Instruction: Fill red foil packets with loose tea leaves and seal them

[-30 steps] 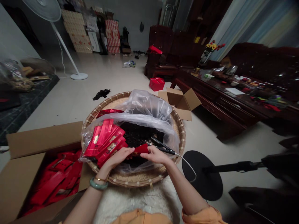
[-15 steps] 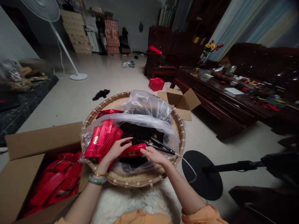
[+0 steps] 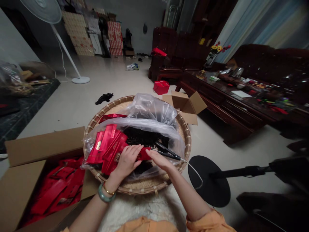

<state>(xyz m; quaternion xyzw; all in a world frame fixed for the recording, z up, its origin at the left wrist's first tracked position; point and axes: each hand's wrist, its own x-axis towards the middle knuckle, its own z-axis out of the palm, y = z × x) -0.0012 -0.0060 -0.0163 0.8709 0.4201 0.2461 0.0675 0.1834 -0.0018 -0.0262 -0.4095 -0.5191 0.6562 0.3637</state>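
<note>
Cardboard box (image 3: 45,145) of red sachets sits far left. Over the woven tray (image 3: 135,188), a red packet (image 3: 144,154) is held flat under the left hand (image 3: 126,161) fingers, and its end is pinched by the right hand (image 3: 159,160), beside black tongs (image 3: 167,151).

Room's pretty cluttered tbh. A tall white pedestal fan (image 3: 42,9) stands far left, with stacks of patterned cardboard cartons (image 3: 79,35) along the back wall behind it. On the pale floor there's a crumpled black cloth (image 3: 104,97), a small red box (image 3: 161,87) and an open brown cardboard box (image 3: 184,103) just beside it. A long dark wooden table (image 3: 236,112) on the right is loaded with bits, with yellow and red flowers (image 3: 218,48) at its far end. A round black stand base (image 3: 207,180) lies nearest the camera.
</note>
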